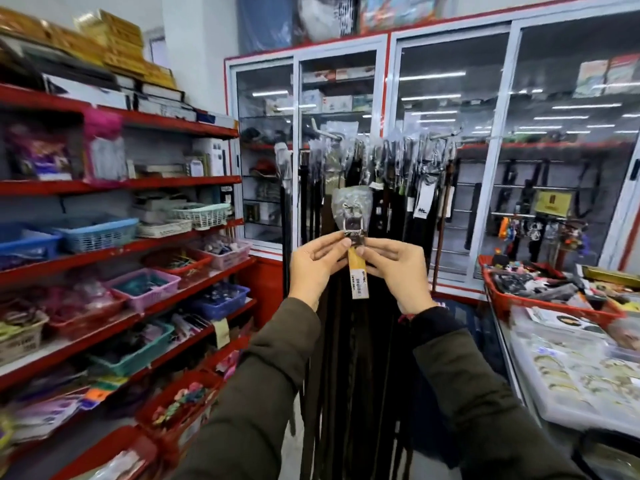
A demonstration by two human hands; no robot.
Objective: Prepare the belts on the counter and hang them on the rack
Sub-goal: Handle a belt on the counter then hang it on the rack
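Both sleeved arms reached up, holding one belt [358,271] at its buckle.
Left hand [317,266] and right hand [398,271] pinched the plastic-wrapped buckle [353,223] before the rack [381,147] of hanging belts.

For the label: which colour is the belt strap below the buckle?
Yellow-tan strap, with a white tag; head view.

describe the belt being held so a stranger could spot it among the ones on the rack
Find the belt rack before the glass cabinets. In front of it, the left hand and right hand pinch one belt. Unlike the dark hanging ones, it is tan, with a plastic-bagged silver buckle and white barcode label.
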